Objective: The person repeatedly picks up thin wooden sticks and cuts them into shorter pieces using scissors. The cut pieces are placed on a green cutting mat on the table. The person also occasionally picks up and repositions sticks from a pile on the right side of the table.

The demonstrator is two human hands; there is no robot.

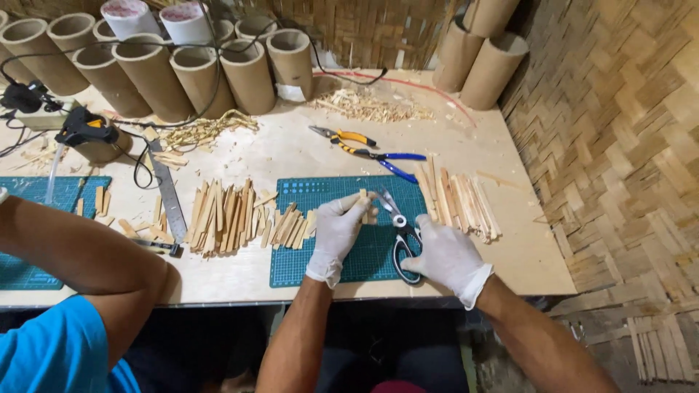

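Cardboard tubes (pixel 182 76) stand in a row along the back of the worktop (pixel 291 149), two more tubes (pixel 484 62) lean at the back right. Pliers (pixel 342 136) and blue-handled cutters (pixel 386 159) lie mid-worktop. Steel ruler (pixel 167 193) left of the stick pile (pixel 222 215). Shavings (pixel 368 108) at back. Glue gun (pixel 87 129) far left, second mat (pixel 33 218) below it. A co-worker's arm (pixel 87 258) at left. Woven wall (pixel 619 145) at right.

A big wooden table (pixel 502 240) holds everything. Under the gloved left hand (pixel 336 231) lies a green mat (pixel 320 193). Left of that hand are piles of little wood sticks (pixel 224 217) and a metal ruler (pixel 168 191). Just past the gloved right hand (pixel 445 256) lie longer sticks (pixel 459 200). Farther off are pliers (pixel 342 136), shavings (pixel 368 105) and cardboard tubes (pixel 196 76).
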